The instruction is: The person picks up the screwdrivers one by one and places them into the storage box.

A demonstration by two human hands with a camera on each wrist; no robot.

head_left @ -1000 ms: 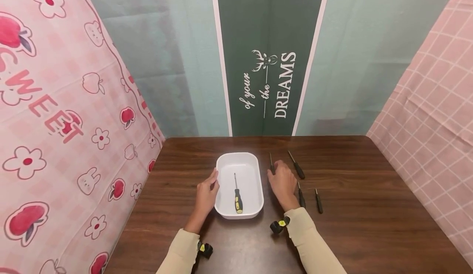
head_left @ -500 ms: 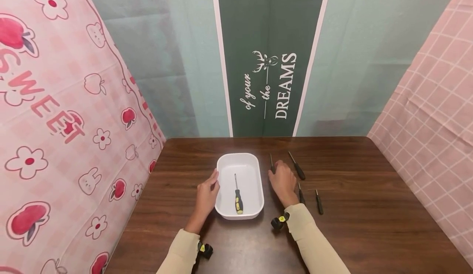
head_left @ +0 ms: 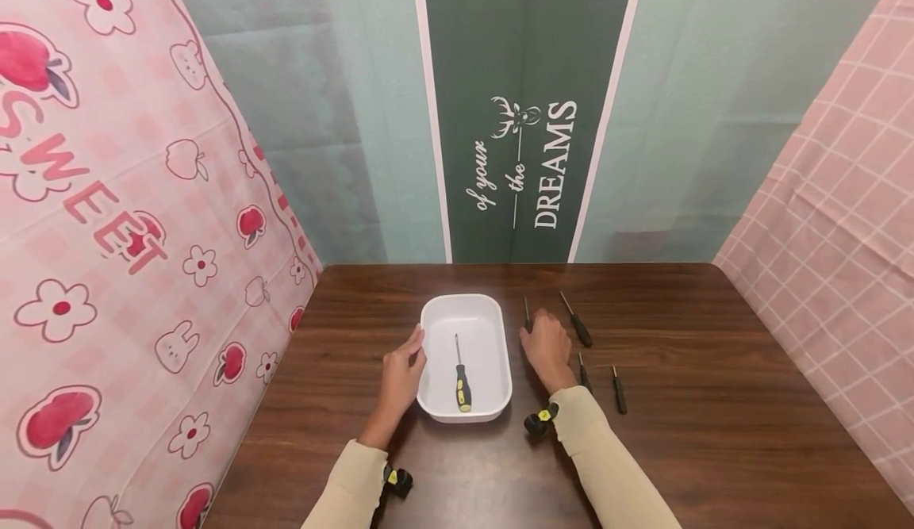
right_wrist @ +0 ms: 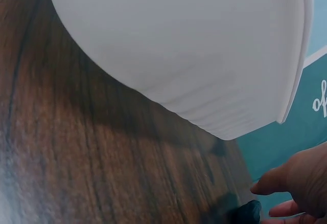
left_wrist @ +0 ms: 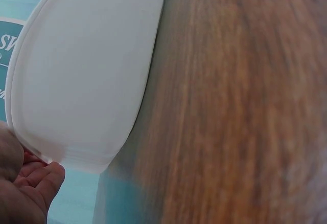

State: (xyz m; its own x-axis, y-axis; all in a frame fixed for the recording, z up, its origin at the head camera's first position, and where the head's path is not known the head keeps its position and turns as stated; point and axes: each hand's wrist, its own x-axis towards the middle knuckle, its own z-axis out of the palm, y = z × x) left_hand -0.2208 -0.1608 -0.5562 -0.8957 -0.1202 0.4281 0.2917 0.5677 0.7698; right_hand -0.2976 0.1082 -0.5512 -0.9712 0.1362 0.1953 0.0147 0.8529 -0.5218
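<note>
A white rectangular tray [head_left: 464,414] stands on the table, with a black-and-yellow screwdriver [head_left: 463,390] lying in it. My left hand [head_left: 401,366] grips the tray's left rim; in the left wrist view its fingers [left_wrist: 43,180] curl at the rim's edge. To the right of the tray, my right hand [head_left: 548,346] is low over a dark-handled screwdriver [head_left: 528,319], partly covering its handle. The right wrist view shows a gap between the thumb and fingers [right_wrist: 286,208], beside the handle end [right_wrist: 249,212]. Whether they touch it is unclear.
Further dark-handled screwdrivers lie to the right: one at the back [head_left: 580,329], one partly behind the right wrist [head_left: 583,372], and one farther right [head_left: 619,394]. The brown wood table [head_left: 714,434] is bordered by fabric hangings at the back and sides.
The head view has shifted slightly. Both hands stay at nearly the same places, the left at the tray and the right over the screwdriver. The tray and screwdrivers have not visibly moved.
</note>
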